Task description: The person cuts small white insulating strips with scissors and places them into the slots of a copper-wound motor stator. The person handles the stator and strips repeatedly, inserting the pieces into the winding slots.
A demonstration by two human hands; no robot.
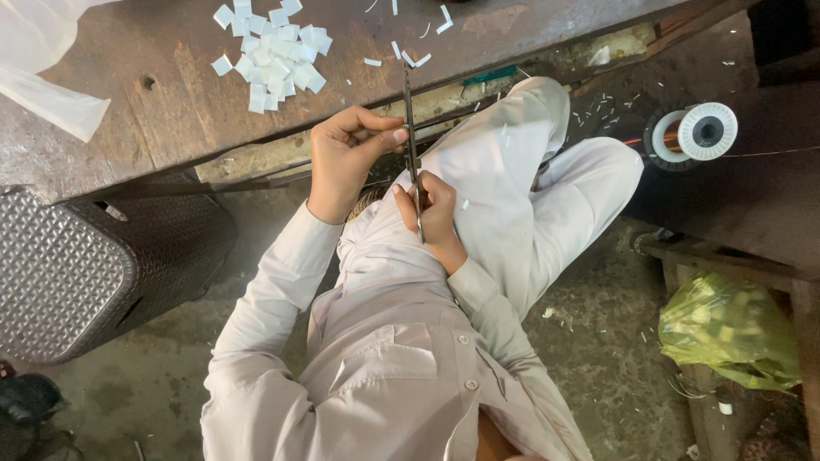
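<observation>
A: Grip status?
B: Right hand [436,213] closed around the handles of the scissors [411,137], blades running away from it to the bench edge [171,119]. Left hand [346,154] pinched shut against the blade, just beyond the right.
A: Handling?
B: Probably stiff, thin, sharp steel. Hold by the handles. Cut white pieces [272,53] lie beyond the tips.

Rough worn wooden bench [171,111]; matt white paper squares [272,55].
</observation>
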